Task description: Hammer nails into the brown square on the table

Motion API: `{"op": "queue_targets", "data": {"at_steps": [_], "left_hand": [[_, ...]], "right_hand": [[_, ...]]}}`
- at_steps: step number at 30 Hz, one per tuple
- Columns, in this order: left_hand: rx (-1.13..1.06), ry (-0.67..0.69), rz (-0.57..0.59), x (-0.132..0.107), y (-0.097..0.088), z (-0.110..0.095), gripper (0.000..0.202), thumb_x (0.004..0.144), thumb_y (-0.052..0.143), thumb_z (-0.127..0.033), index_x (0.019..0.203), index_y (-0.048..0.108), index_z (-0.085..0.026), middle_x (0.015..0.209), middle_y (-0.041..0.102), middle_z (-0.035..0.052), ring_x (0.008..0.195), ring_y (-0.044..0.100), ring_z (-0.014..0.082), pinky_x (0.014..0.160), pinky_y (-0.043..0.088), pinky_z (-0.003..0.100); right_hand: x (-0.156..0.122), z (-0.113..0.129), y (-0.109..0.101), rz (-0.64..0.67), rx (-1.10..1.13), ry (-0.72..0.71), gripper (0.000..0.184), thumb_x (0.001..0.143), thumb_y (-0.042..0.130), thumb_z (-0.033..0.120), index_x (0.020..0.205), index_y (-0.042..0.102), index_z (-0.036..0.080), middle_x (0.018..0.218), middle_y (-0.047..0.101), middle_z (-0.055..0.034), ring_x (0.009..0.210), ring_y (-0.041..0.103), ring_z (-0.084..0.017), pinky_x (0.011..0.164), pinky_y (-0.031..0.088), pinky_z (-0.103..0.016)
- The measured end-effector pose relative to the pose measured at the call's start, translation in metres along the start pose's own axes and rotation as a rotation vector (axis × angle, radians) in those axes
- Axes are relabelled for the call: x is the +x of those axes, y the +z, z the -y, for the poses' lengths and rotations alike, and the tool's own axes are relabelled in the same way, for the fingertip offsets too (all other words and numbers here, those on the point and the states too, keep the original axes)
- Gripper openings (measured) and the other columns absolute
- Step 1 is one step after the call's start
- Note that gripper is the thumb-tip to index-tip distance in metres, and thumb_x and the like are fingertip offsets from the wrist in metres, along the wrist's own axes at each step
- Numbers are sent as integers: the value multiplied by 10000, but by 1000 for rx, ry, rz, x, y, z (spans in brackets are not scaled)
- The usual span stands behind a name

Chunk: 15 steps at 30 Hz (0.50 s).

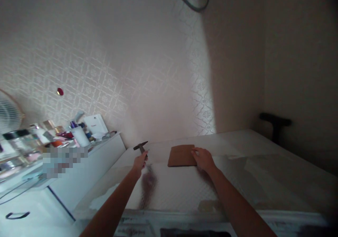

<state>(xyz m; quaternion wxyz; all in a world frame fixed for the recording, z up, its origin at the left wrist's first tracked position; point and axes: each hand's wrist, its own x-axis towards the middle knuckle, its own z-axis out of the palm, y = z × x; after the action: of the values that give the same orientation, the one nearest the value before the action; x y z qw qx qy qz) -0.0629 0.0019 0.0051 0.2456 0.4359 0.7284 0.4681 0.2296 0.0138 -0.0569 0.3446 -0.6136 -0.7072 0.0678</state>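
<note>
My left hand is closed around the handle of a small hammer, held up over the table with its dark metal head at the top. To the right of it, a flat brown rectangular piece, which looks like cardboard or a thin notebook, rests on or just above the table surface. My right hand grips that piece by its right edge, thumb and fingers pinched on it. The hammer and the brown piece are apart.
The pale, glossy tabletop runs back to a patterned wall. At the left, a white dresser carries many bottles and jars, a white box among them. A fan stands behind. A dark T-shaped object rises at the right edge.
</note>
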Motion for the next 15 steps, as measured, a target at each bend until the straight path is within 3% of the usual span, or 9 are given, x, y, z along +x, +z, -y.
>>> {"op": "queue_targets", "data": {"at_steps": [5,9,15], "left_hand": [[-174,28,122,-22,29,-7,439,595,612,-590,571,506,-165,574,525,-12,404,309,39,417,265,213],[-338,49,291,-49,56,-25,438,540,663,-570,601,535,-155,594,523,-14,421,313,38,419,223,214],[-491,14,446,-84,104,-54,412,564,685,-526,677,543,-157,595,494,-47,446,340,33,429,205,186]], "right_hand": [[0,3,-6,-49,24,52,388,904,368,308,1112,654,149,1085,684,-118,1033,615,-221,937,410,-327],[0,4,-10,-100,50,101,366,903,371,285,1090,663,169,1067,693,-100,998,630,-211,932,412,-321],[0,3,-14,-217,101,202,359,884,395,251,1109,648,131,1049,696,-106,982,634,-204,915,414,-299]]}}
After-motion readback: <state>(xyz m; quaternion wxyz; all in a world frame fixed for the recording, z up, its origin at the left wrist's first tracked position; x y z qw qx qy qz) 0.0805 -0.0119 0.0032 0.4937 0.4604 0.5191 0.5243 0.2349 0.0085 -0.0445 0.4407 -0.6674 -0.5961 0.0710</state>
